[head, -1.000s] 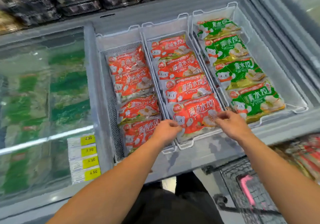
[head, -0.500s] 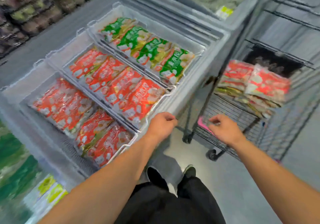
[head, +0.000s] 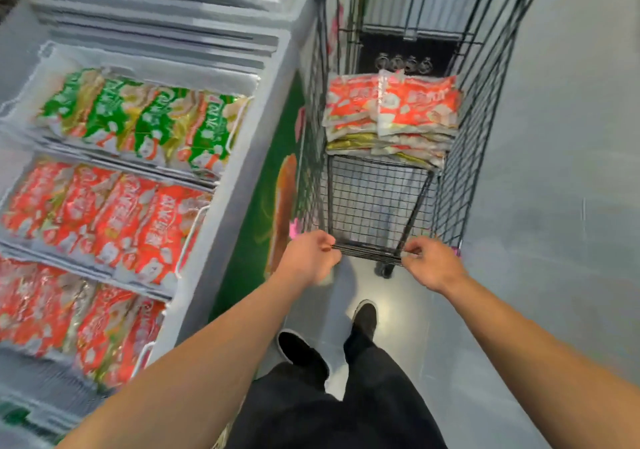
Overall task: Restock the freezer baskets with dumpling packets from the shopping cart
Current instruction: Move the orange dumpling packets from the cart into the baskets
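Observation:
The black wire shopping cart (head: 481,109) stands right of the freezer. It holds two stacks of red dumpling packets (head: 412,109), with yellowish packets lower in the stacks. My left hand (head: 308,258) and my right hand (head: 433,263) are both curled over the cart's near handle bar (head: 367,251), one at each end, and hold no packet. To the left, the open freezer shows three white baskets. The far one (head: 239,119) holds green packets (head: 145,119). The middle one (head: 188,240) and the near one (head: 143,358) hold red packets (head: 114,216).
The freezer's grey rim (head: 242,185) runs between the baskets and the cart. Its sliding lids (head: 156,36) are pushed to the far end. Grey floor (head: 554,206) lies right of the cart. My black shoes (head: 363,320) stand just behind it.
My hands left the red packet in the middle basket and swung right to the cart's handle bar. My view turned from the freezer toward the cart.

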The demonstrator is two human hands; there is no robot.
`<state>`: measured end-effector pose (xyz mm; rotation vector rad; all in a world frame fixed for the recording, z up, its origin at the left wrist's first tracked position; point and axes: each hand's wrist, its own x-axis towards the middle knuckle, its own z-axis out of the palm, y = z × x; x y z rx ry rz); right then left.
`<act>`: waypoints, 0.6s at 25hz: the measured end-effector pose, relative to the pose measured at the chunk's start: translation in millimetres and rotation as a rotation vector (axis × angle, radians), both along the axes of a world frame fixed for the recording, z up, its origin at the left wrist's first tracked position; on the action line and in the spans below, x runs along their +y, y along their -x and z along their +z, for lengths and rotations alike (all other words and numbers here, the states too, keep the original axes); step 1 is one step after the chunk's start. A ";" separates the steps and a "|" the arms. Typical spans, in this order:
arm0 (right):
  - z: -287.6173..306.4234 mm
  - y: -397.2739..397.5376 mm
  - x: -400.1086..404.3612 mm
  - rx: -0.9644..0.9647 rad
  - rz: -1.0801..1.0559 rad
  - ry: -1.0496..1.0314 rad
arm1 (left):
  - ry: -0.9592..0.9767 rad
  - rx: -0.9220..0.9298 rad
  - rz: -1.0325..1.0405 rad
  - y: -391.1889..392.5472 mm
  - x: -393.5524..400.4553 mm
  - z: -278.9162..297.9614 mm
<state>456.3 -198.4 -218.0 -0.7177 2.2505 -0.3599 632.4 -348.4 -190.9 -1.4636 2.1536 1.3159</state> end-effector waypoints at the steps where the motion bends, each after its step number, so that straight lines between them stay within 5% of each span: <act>1: -3.8 8.3 4.3 0.012 0.026 -0.024 | 0.013 -0.024 -0.044 10.0 1.1 -6.7; 6: -38.7 38.3 35.4 -0.023 0.238 -0.204 | 0.190 -0.356 -0.497 46.4 -3.0 -48.0; 15: -61.2 37.9 57.6 -0.094 0.182 -0.059 | 0.084 -0.511 -0.616 34.2 15.2 -71.8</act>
